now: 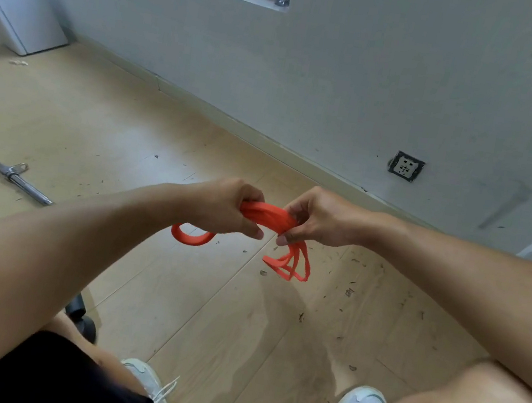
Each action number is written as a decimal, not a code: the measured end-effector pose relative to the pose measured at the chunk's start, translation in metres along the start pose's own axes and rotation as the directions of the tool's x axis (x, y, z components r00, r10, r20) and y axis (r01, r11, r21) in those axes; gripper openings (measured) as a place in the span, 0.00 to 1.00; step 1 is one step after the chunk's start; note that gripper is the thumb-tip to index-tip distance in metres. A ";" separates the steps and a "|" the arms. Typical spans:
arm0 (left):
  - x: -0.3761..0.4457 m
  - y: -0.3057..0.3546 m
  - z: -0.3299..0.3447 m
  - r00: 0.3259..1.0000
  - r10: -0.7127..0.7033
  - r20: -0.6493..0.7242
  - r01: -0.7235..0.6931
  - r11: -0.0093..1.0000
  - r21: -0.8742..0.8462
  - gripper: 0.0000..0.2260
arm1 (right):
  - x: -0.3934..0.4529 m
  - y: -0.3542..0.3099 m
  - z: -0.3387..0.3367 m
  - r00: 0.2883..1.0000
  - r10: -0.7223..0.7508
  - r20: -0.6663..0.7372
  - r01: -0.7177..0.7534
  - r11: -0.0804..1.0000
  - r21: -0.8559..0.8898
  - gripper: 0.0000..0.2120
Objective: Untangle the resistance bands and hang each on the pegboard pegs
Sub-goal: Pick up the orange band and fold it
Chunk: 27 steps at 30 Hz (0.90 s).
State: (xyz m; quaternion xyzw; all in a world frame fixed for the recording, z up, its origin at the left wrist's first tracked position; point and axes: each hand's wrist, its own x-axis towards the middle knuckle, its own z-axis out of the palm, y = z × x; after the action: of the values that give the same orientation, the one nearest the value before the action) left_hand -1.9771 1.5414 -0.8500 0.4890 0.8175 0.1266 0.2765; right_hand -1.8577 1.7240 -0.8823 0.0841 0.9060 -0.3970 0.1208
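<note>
**Orange resistance bands, bunched, held in both hands**

Resistance bands (267, 217): orange bundle spanning between the hands above the floor (130, 132). Left hand (229, 208): fingers curled round the bundle's left end, one loop hanging below it. Right hand (315, 217): pinching the right end, several loops dangling beneath. Metal bar (9, 174): on the floor, well left of the left hand.

Floor (206, 313) open ahead; metal bar (9, 174) far left.
</note>
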 end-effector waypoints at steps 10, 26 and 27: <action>0.006 -0.001 0.004 1.000 0.000 -0.012 0.000 1.000 -0.018 0.11 | -0.003 0.003 -0.007 0.998 -0.007 -0.062 0.014 0.994 0.109 0.14; 0.001 0.004 0.001 0.996 0.033 -0.079 -0.037 0.998 -0.044 0.11 | 0.000 -0.004 0.003 1.000 0.025 -0.013 -0.024 0.997 0.079 0.09; 0.001 0.004 0.000 0.995 0.041 -0.094 -0.046 0.998 -0.051 0.10 | -0.001 -0.005 0.004 1.000 0.024 -0.012 -0.023 0.997 0.080 0.09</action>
State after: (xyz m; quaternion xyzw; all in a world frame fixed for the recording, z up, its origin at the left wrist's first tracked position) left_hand -1.9744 1.5440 -0.8487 0.4929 0.8150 0.1765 0.2483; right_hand -1.8579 1.7176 -0.8809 0.1023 0.8891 -0.4308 0.1163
